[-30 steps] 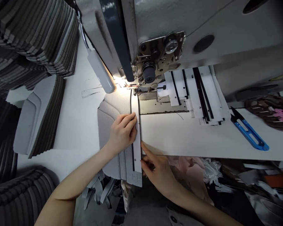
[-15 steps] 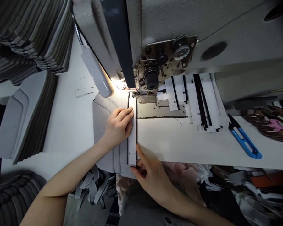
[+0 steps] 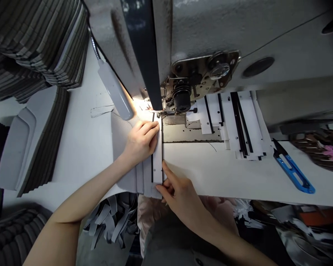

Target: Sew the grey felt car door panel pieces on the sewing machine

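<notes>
A grey perforated fabric panel (image 3: pixel 121 138) lies on the white sewing table (image 3: pixel 211 171), with a narrow white strip (image 3: pixel 157 166) along its right edge. A thin black band runs down the strip's left side. My left hand (image 3: pixel 141 142) presses down on the strip and panel just below the sewing machine's presser foot (image 3: pixel 163 113). My right hand (image 3: pixel 180 195) pinches the lower end of the strip and panel at the table's near edge. The needle area is mostly hidden behind the machine's dark arm.
Stacks of grey foam-backed panels (image 3: pixel 41 140) stand at the left. White strips with black bands (image 3: pixel 238 125) lie right of the needle plate. Blue thread snips (image 3: pixel 292 173) rest on the table. A lamp (image 3: pixel 115 90) lights the needle area, and grey scraps (image 3: pixel 111 221) lie below.
The strip and panel have slid away from me toward the presser foot, and both hands have moved with them. The camera view has also shifted slightly.
</notes>
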`<state>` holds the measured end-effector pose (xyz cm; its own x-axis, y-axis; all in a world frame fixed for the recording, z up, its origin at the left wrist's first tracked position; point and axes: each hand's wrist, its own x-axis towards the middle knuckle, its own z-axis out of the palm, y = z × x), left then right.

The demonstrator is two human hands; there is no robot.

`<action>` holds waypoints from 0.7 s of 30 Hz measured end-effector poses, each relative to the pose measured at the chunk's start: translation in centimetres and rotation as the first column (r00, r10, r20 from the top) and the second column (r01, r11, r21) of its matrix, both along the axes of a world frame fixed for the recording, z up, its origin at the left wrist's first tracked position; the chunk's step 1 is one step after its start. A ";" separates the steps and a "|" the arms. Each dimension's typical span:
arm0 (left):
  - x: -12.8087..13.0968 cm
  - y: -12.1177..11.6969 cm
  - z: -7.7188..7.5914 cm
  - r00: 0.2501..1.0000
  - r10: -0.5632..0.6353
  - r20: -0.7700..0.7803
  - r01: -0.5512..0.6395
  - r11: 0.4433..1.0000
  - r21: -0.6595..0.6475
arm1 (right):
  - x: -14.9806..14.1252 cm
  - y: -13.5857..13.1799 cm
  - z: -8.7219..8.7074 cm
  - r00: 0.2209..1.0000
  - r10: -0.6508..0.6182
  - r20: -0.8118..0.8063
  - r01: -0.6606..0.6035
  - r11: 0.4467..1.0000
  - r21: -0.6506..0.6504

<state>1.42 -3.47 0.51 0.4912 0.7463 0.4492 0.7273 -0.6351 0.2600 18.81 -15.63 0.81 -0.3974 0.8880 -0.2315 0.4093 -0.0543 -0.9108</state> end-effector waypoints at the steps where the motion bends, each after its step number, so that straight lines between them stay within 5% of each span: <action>1: 0.0 0.0 0.0 1.000 -0.002 -0.003 0.002 1.000 -0.004 | 0.0 0.2 -0.1 1.000 -0.009 0.001 0.009 1.000 0.008; 13: -0.1 -2.8 0.2 1.000 0.017 0.007 -0.016 0.999 -0.051 | -0.4 3.2 0.1 0.999 -0.042 0.008 0.042 0.999 0.028; 21: -0.1 -1.7 -0.2 0.999 0.024 0.033 -0.024 1.000 -0.001 | -0.6 5.1 -0.1 0.997 -0.077 0.023 0.076 0.997 0.034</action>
<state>1.31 -5.20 0.29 0.4580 0.7578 0.4647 0.7333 -0.6176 0.2844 18.21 -10.54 0.74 -0.3227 0.9227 -0.2108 0.4273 -0.0567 -0.9023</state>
